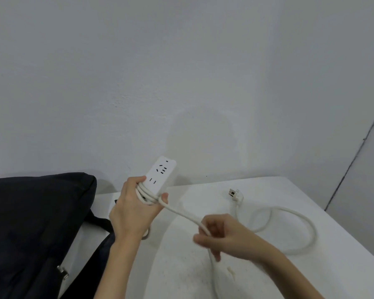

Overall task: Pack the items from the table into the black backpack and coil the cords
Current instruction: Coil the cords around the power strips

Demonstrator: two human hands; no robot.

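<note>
Left hand (132, 210) grips the power strip (160, 175) bearing a few wraps; right hand (222, 236) pinches the cord (289, 251), mostly loose toward the tabletop's (203, 277) right edge; black backpack (35, 223) awaits.

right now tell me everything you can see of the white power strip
The white power strip is a glossy plastic bar with dark socket slots on its face, held upright and tilted above the table by the left hand. Several turns of its white cord wrap its lower end; the right hand grips the cord, and the plug lies on the table.

No text, label, brand or number can be read; the white plastic power strip (159, 175) above the left hand (132, 210) shows only socket slots.
</note>
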